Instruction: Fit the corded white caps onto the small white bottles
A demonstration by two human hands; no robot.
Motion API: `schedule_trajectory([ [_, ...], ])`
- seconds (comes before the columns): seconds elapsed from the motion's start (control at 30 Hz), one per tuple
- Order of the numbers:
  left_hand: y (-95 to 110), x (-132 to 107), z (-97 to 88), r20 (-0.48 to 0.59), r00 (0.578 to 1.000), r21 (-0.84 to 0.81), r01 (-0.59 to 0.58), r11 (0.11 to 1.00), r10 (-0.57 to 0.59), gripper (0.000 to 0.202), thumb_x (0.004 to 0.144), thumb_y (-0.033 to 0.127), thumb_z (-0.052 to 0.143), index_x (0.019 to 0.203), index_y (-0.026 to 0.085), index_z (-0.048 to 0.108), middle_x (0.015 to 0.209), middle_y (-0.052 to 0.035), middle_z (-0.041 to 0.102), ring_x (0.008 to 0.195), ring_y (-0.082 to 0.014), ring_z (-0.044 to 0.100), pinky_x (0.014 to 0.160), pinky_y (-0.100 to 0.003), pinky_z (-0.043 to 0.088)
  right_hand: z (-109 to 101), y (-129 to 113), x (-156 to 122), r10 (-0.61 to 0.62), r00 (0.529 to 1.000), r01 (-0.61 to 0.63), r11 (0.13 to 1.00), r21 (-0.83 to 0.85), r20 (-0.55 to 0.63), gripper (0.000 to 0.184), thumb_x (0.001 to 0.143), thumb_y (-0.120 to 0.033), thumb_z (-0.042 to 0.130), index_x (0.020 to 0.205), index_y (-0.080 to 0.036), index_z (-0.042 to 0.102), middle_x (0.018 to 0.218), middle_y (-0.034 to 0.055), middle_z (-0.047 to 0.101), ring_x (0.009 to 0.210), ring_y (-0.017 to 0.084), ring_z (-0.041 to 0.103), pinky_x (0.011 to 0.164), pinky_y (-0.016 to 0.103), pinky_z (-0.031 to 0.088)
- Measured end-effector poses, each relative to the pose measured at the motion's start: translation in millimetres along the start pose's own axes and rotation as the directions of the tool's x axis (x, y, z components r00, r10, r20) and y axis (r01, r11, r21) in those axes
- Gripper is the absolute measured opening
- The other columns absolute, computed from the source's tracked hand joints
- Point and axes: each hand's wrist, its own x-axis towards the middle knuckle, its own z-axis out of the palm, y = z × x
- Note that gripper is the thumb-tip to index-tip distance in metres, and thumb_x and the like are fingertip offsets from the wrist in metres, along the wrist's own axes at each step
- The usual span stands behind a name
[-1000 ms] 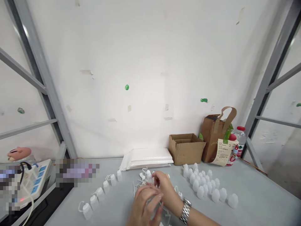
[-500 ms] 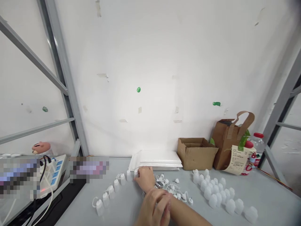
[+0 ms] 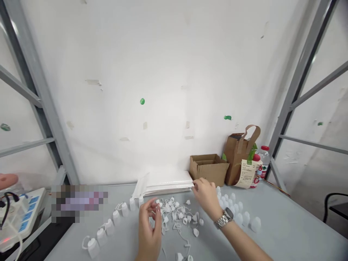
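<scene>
My left hand (image 3: 150,226) is raised at the left edge of a pile of white caps with cords (image 3: 176,214). Its fingers are loosely curved, with a gap between thumb and fingers and nothing visible held. My right hand (image 3: 206,195), with a metal watch (image 3: 224,218) on the wrist, reaches in front of the cardboard box at the far end of the white, capless bottles (image 3: 238,212). Its fingers are bent, and what they hold, if anything, is hidden. Left of my left hand, a slanting row of small white bottles (image 3: 109,227) stands upright, several with corded caps.
White padded envelopes (image 3: 168,181) lie stacked against the wall. Beside them are a cardboard box (image 3: 210,174), a brown paper bag (image 3: 232,159) and a red-capped bottle (image 3: 263,159). A power strip (image 3: 25,214) with cables sits at the left. Metal frame posts stand on both sides.
My right hand has left the row of capped bottles and moved right, towards the capless ones. My left hand has come off my right forearm. The view has turned right, exposing the cap pile.
</scene>
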Motion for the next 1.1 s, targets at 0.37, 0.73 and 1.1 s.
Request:
schedule_trajectory([
  [0.37,-20.8,17.7,3.0,0.273,0.954,0.391,0.01,0.92,-0.127,0.027,0.081,0.036,0.036,0.098,0.02,0.051,0.088,-0.0051,0.053,0.077,-0.0203,0.057,0.072,-0.035,0.047,6.4,55.9,-8.6,0.095,0.995,-0.095,0.977,-0.188,-0.01,0.014,0.081,-0.022,0.057,0.079,-0.016,0.069,0.089,0.012,0.064,0.09,0.027,0.054,0.07,0.034,0.028],
  [0.73,-6.5,12.7,1.3,0.401,0.888,0.634,-0.089,0.768,-0.227,0.025,0.077,0.044,0.042,0.062,0.024,0.046,0.067,-0.0035,0.058,0.073,-0.0262,0.058,0.061,-0.032,0.037,9.1,53.3,-11.5,0.028,1.0,-0.027,0.998,-0.052,0.008,0.013,0.082,-0.022,0.057,0.076,-0.019,0.068,0.085,0.0061,0.063,0.086,0.022,0.055,0.073,0.032,0.031],
  [1.1,-14.7,7.3,0.7,0.521,0.806,0.639,-0.15,0.755,-0.281,0.015,0.07,0.014,0.043,0.077,0.023,0.053,0.082,-0.0054,0.063,0.082,-0.0226,0.06,0.071,-0.031,0.041,34.0,29.1,-27.6,-0.044,0.997,0.039,0.997,0.064,0.069,0.015,0.08,-0.012,0.051,0.079,-0.018,0.065,0.085,0.0081,0.064,0.086,0.025,0.057,0.073,0.035,0.032],
])
